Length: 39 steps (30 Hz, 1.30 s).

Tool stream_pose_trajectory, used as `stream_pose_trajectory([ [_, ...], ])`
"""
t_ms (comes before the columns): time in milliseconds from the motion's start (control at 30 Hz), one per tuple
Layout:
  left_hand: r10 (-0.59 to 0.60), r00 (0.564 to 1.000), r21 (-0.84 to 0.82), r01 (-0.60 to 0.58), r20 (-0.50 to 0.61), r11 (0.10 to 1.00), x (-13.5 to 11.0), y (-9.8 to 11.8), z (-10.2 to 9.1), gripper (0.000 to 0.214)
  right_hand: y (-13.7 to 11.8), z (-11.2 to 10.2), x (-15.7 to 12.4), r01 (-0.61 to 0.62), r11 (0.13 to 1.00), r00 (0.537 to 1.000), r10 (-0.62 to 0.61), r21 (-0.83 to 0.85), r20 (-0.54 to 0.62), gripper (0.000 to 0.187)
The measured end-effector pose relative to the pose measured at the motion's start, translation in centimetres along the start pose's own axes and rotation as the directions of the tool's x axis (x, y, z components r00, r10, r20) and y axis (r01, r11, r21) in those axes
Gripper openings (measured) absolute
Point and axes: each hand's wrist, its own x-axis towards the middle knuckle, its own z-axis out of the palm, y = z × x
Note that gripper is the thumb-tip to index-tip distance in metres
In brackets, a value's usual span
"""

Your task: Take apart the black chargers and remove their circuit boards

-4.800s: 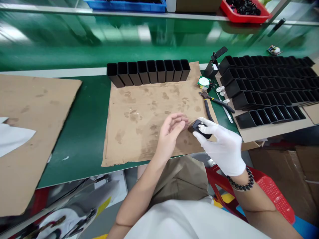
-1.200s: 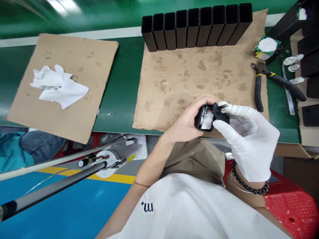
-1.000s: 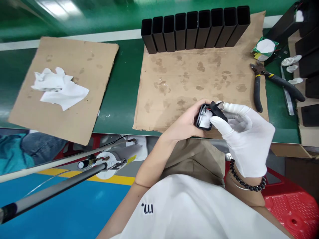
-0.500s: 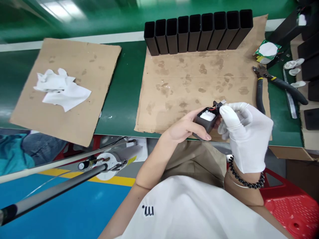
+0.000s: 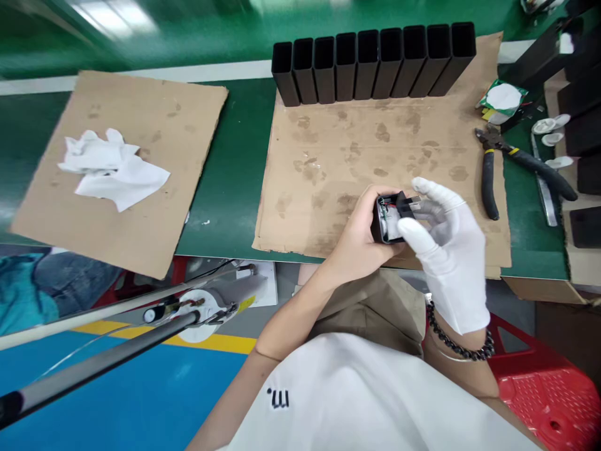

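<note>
My bare left hand [image 5: 360, 243] is wrapped round a small black casing [image 5: 385, 219] whose open end shows white filling and thin wires. My right hand [image 5: 448, 244], in a white glove, pinches a black cap with metal prongs [image 5: 407, 204] against that open end. Both hands hover over the near edge of a stained cardboard sheet [image 5: 366, 150]. A row of several upright black rectangular sleeves [image 5: 373, 61] stands along the sheet's far edge.
Black-handled pliers [image 5: 498, 164] and a metal strip lie right of the sheet, beside a green-and-white circuit piece [image 5: 503, 99] and more black sleeves [image 5: 580, 125]. A second cardboard sheet [image 5: 154, 181] at left carries crumpled white tissue [image 5: 110, 168]. A red stool [image 5: 549, 394] stands below right.
The casing has tilted back so its open end faces up and right. My gloved fingers have shifted on the cap at that opening. Both hands stay at the sheet's near edge.
</note>
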Motion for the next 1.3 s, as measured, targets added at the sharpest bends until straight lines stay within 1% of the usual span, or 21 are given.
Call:
stream_pose_trajectory([
  [67, 0.103, 0.995, 0.092, -0.101, -0.016, 0.991, 0.0, -0.5, 0.3, 0.055, 0.8, 0.2, -0.5, -0.009, 0.998, 0.998, 0.005, 0.062, 0.056, 0.058],
  [133, 0.165, 0.986, 0.154, -0.162, -0.007, 0.975, 0.2, -0.7, 0.3, 0.052, 1.3, 0.5, -1.0, 0.004, 0.993, 0.998, -0.01, 0.114, 0.054, 0.054],
  [233, 0.216, 0.976, 0.219, -0.212, 0.002, 0.953, 0.2, -0.6, 0.3, 0.048, 1.7, 1.0, -1.3, 0.035, 0.993, 0.999, -0.037, 0.113, 0.017, 0.05],
  [300, 0.217, 0.976, 0.239, -0.207, -0.014, 0.949, 0.1, -0.6, 0.4, 0.047, 1.8, 1.3, -1.3, 0.079, 0.993, 0.997, -0.079, 0.086, -0.01, 0.049],
  [367, 0.198, 0.979, 0.247, -0.181, -0.048, 0.952, 0.0, -0.8, 0.6, 0.05, 2.0, 1.5, -1.4, 0.172, 0.984, 0.981, -0.166, 0.047, -0.102, 0.045],
  [433, 0.191, 0.977, 0.276, -0.16, -0.089, 0.948, -0.2, -0.9, 0.8, 0.053, 2.4, 1.5, -1.8, 0.309, 0.949, 0.931, -0.314, -0.058, -0.188, 0.038],
  [467, 0.198, 0.975, 0.304, -0.16, -0.099, 0.939, -0.2, -0.9, 0.9, 0.053, 2.6, 1.4, -2.0, 0.364, 0.922, 0.904, -0.384, -0.134, -0.189, 0.036],
  [500, 0.21, 0.973, 0.341, -0.165, -0.098, 0.925, -0.3, -0.8, 1.0, 0.052, 2.8, 1.3, -2.3, 0.398, 0.891, 0.886, -0.435, -0.217, -0.159, 0.036],
  [533, 0.226, 0.97, 0.383, -0.175, -0.091, 0.907, -0.3, -0.8, 1.0, 0.05, 3.0, 1.1, -2.5, 0.411, 0.862, 0.881, -0.459, -0.296, -0.113, 0.037],
  [600, 0.241, 0.968, 0.465, -0.181, -0.074, 0.867, -0.3, -0.6, 1.1, 0.045, 3.2, 0.8, -2.9, 0.387, 0.825, 0.897, -0.441, -0.411, -0.04, 0.04],
  [700, 0.226, 0.972, 0.557, -0.153, -0.065, 0.817, -0.4, -0.3, 1.2, 0.044, 3.3, 0.4, -3.2, 0.346, 0.78, 0.909, -0.416, -0.521, -0.018, 0.037],
  [800, 0.185, 0.982, 0.613, -0.132, -0.024, 0.779, -0.6, 0.2, 0.8, 0.052, 3.4, 0.2, -3.5, 0.321, 0.708, 0.898, -0.438, -0.629, -0.034, 0.033],
  [867, 0.146, 0.989, 0.641, -0.132, 0.031, 0.756, -0.9, 0.6, 0.1, 0.056, 3.5, 0.1, -3.6, 0.336, 0.662, 0.887, -0.462, -0.67, -0.011, 0.036],
  [933, 0.109, 0.991, 0.671, -0.134, 0.08, 0.73, -1.4, 1.0, -1.0, 0.059, 3.5, 0.2, -3.5, 0.381, 0.633, 0.882, -0.467, -0.674, 0.06, 0.042],
  [967, 0.096, 0.992, 0.687, -0.128, 0.085, 0.715, -1.7, 1.2, -1.7, 0.059, 3.5, 0.2, -3.3, 0.404, 0.619, 0.881, -0.461, -0.674, 0.105, 0.043],
  [1033, 0.089, 0.995, 0.717, -0.1, 0.053, 0.69, -2.3, 1.5, -3.0, 0.057, 3.3, 0.2, -2.5, 0.445, 0.561, 0.87, -0.457, -0.698, 0.187, 0.039],
  [1100, 0.112, 0.994, 0.723, -0.078, 0.001, 0.687, -2.8, 1.5, -4.0, 0.051, 2.8, 0.0, -1.4, 0.496, 0.459, 0.84, -0.468, -0.737, 0.274, 0.033],
  [1167, 0.153, 0.988, 0.705, -0.083, -0.036, 0.704, -3.0, 1.4, -4.7, 0.046, 2.1, -0.5, -0.3, 0.547, 0.366, 0.804, -0.479, -0.753, 0.352, 0.028],
  [1200, 0.172, 0.984, 0.692, -0.089, -0.051, 0.716, -3.1, 1.3, -4.9, 0.044, 1.7, -0.9, 0.2, 0.554, 0.35, 0.799, -0.477, -0.755, 0.366, 0.026],
  [1233, 0.192, 0.979, 0.679, -0.097, -0.065, 0.728, -3.1, 1.3, -5.0, 0.043, 1.4, -1.4, 0.5, 0.555, 0.367, 0.806, -0.457, -0.746, 0.375, 0.024],
  [1300, 0.233, 0.968, 0.651, -0.116, -0.096, 0.75, -3.1, 1.1, -5.0, 0.04, 1.1, -2.3, 0.8, 0.532, 0.461, 0.84, -0.388, -0.71, 0.378, 0.021],
])
